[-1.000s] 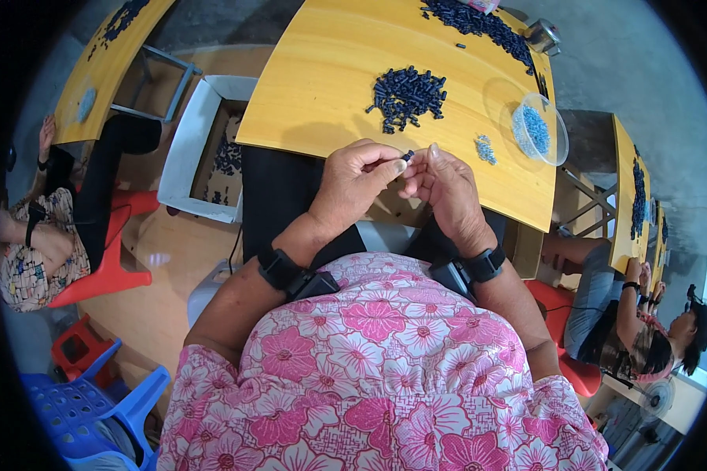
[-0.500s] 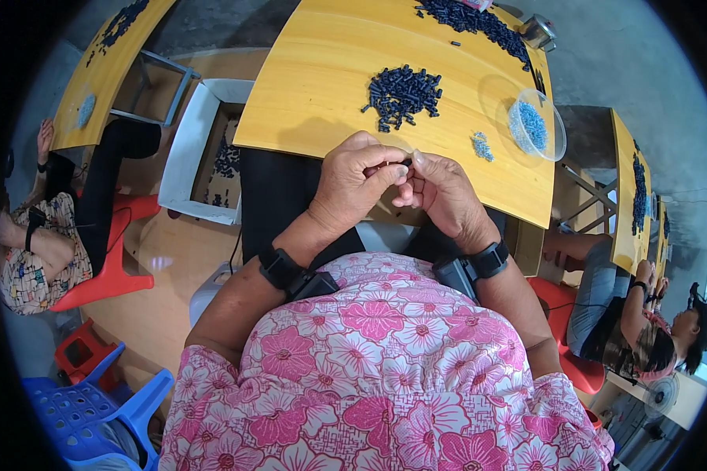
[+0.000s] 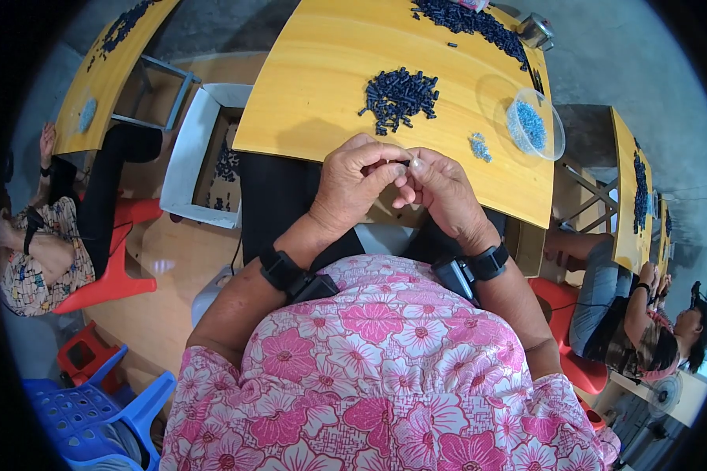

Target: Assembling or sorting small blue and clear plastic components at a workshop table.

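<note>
Just off the near edge of the yellow table (image 3: 306,86), both my hands meet fingertip to fingertip. My left hand (image 3: 355,184) is closed in a pinch on a small black cylindrical piece (image 3: 404,163), mostly covered by the fingers. Thumb and forefinger of my right hand (image 3: 450,192) press together at the piece's right end; what they pinch is hidden. Beyond the hands lies a heap of small black cylinders (image 3: 401,98). To the right sit a little pile of light-blue small parts (image 3: 480,147) and a clear round tub (image 3: 559,133) with more blue parts.
A larger black heap (image 3: 471,27) and a metal cup (image 3: 536,31) are at the far end. An open white box (image 3: 182,157) stands left of the table. Co-workers sit at tables on both sides. Blue (image 3: 78,412) and red stools (image 3: 122,271) stand at left.
The right thumb has shifted slightly and covers more of the black piece. Both hands stay in nearly the same place.
</note>
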`<state>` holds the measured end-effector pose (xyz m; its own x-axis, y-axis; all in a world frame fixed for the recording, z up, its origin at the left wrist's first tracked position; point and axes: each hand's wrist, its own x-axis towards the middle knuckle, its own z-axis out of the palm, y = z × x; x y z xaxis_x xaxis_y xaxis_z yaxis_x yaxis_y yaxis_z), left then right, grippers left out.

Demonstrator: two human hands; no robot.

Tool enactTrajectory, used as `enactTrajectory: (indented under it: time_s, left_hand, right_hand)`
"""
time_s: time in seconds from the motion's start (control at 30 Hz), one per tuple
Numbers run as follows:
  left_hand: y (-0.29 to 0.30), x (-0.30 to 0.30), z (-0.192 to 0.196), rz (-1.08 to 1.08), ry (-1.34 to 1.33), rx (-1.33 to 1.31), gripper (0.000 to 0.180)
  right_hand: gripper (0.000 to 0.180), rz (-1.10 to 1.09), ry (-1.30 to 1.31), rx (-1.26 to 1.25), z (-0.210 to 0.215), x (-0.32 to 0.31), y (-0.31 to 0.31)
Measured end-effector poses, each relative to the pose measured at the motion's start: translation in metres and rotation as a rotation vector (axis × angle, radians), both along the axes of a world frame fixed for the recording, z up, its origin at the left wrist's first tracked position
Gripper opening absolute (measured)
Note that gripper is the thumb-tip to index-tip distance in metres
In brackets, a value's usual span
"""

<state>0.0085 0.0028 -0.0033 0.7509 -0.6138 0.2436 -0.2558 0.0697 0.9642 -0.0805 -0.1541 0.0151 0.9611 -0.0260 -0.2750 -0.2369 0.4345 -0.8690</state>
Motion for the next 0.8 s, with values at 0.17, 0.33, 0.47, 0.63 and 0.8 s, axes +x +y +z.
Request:
enactTrajectory:
  time_s: [0.17, 0.33, 0.47, 0.63, 0.8]
  left_hand:
    - [0.007, -0.001, 0.006, -0.180, 0.223, 0.026, 0.042]
    - [0.006, -0.002, 0.017, -0.329, 0.232, 0.068, 0.052]
    - [0.007, -0.002, 0.022, -0.338, 0.156, 0.066, 0.050]
    - [0.004, -0.002, 0.024, -0.313, 0.010, 0.108, 0.050]
    - [0.003, -0.002, 0.023, -0.279, -0.065, 0.111, 0.048]
  right_hand:
    - [0.024, 0.031, -0.067, -0.331, 0.007, -0.005, -0.001]
    - [0.023, -0.018, -0.308, -0.939, 0.013, -0.012, 0.005]
    - [0.024, -0.001, -0.275, -0.933, 0.015, -0.016, 0.005]
    - [0.027, -0.028, -0.360, -1.068, 0.018, -0.018, 0.007]
    - [0.028, -0.016, -0.372, -1.073, 0.019, -0.018, 0.006]
